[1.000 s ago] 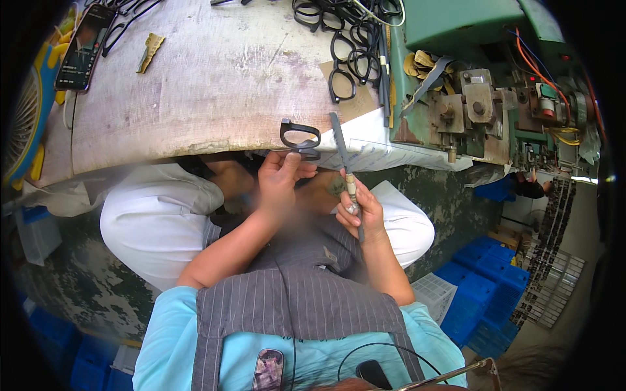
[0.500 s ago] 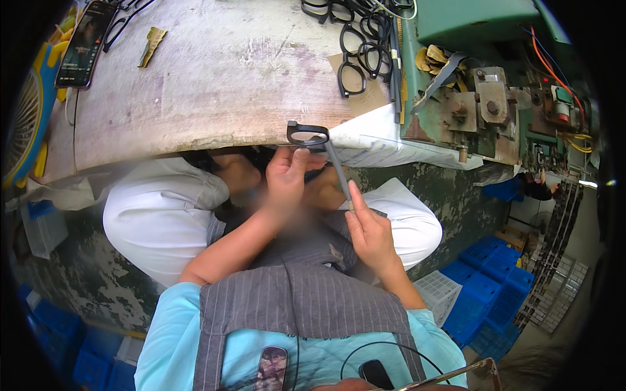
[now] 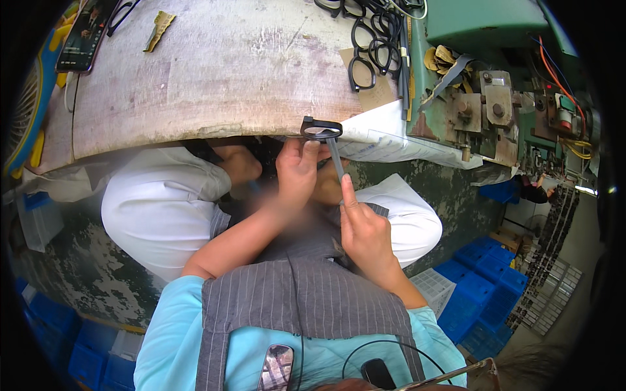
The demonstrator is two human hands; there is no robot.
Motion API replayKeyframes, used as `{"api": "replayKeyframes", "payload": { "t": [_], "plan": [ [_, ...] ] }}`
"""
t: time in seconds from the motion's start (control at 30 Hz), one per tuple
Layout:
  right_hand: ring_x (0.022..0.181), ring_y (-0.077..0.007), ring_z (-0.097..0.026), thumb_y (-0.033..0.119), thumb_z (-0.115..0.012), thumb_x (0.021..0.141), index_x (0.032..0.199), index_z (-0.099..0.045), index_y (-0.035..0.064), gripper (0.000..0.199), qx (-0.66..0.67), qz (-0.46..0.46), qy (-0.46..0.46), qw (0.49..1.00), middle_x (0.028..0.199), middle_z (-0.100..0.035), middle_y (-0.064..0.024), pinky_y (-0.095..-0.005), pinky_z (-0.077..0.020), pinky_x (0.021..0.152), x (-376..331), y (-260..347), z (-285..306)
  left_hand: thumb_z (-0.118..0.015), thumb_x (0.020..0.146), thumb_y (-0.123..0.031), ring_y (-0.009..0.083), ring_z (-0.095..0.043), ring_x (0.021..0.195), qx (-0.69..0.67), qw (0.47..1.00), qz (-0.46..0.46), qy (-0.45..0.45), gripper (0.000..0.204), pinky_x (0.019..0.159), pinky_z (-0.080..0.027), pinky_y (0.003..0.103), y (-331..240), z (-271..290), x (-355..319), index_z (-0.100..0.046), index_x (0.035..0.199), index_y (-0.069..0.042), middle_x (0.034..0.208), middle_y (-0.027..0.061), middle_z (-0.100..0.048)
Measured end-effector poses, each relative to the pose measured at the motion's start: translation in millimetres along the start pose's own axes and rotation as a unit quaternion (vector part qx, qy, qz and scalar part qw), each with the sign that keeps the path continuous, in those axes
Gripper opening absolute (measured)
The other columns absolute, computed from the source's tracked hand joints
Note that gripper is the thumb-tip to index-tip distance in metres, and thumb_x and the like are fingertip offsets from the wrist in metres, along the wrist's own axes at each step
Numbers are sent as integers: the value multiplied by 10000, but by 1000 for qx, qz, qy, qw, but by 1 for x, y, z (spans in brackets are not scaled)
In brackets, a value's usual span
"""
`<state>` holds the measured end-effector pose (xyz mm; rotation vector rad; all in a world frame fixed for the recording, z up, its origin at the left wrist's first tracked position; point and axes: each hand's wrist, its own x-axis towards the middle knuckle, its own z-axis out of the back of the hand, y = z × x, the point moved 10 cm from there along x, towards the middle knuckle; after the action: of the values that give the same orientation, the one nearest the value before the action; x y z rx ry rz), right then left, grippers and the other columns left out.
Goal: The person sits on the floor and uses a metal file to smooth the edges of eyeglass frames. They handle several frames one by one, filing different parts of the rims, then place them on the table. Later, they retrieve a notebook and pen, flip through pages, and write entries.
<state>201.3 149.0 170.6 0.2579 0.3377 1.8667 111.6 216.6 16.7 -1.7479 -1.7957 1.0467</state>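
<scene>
Cardboard point(image 3: 380, 96) and piled frames point(image 3: 385, 27) lie beyond right hand point(image 3: 366, 231) and file point(image 3: 335, 158).

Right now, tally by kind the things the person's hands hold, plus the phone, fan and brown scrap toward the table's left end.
Black eyeglass frame: 1
Grey file-like tool: 1
Phone: 1
Fan: 1
Brown scrap: 1
Total: 5
</scene>
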Motion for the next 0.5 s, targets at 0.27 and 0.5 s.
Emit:
{"api": "replayKeyframes", "payload": {
  "t": [0.27,0.5],
  "plan": [
    [435,-265,-508,45,-630,830,1389,-477,51,580,-41,-11,18,999,557,-478,-83,-389,-423,429,1,3,-5,-544,984,-267,202,-659,932,-6,1000,9,-16,304,843,-568,360,0,-3,0,-526,1103,12,1058,94,-636],
    [436,-265,-509,33,-626,828,1385,-479,44,576,-10,-9,4,1000,557,-481,-87,-388,-425,434,-1,5,-3,-542,986,-250,198,-651,945,-12,999,15,-29,287,860,-565,364,2,-1,-1,-531,1094,16,1053,93,-634]
  ]
}}
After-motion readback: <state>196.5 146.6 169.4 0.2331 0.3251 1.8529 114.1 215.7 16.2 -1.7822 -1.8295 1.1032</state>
